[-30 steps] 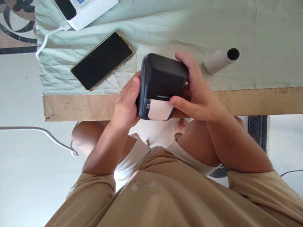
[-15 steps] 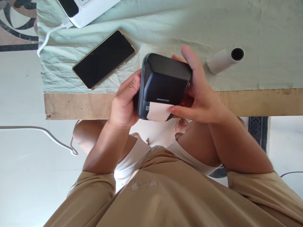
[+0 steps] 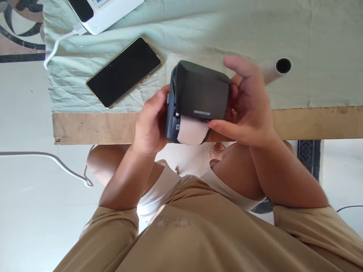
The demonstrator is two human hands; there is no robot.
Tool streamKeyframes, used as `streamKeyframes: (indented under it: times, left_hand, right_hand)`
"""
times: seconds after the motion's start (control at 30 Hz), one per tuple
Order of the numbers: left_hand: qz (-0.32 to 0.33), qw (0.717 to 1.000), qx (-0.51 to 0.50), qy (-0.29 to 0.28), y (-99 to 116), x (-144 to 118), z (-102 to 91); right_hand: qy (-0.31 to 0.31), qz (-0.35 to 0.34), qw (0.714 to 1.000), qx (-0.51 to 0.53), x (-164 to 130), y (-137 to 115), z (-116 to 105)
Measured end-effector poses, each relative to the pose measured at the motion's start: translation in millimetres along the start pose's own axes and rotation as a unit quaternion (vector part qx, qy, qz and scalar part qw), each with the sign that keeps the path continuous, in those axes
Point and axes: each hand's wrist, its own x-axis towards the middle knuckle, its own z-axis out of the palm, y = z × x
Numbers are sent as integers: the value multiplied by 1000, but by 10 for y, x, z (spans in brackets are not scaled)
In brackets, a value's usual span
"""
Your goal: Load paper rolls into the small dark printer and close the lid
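Label printer, dark grey, handheld: held over the near table edge, above the person's lap. Left hand wraps its left side; right hand grips its right side, index finger under the lid's front edge. Lid appears slightly ajar, not fully seated; white label strip protrudes from the slot. Nearby on cloth: smartphone, paper roll, white device.

A home room, it seems: a low wooden table draped with a wrinkled pale green cloth, pale tiled floor, patterned rug at the edge, and a phone lying about
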Motion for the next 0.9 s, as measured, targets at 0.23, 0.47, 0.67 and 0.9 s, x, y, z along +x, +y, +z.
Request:
streamKeyframes:
  times: [0.23,0.47,0.67,0.9]
  left_hand:
    - [57,994,56,-68,-149,-140,-172]
    - [111,979,90,-148,-173,-135,-246]
    - [86,969,163,-166,-137,-174,-274]
    - [61,967,165,-186,-147,-150,-313]
  right_hand:
    - [235,-70,965,92,78,-249,149]
    - [223,-55,973,-35,97,-367,96]
    - [94,-87,976,-178,15,-429,18]
    - [-32,-33,979,-198,-28,-408,-120]
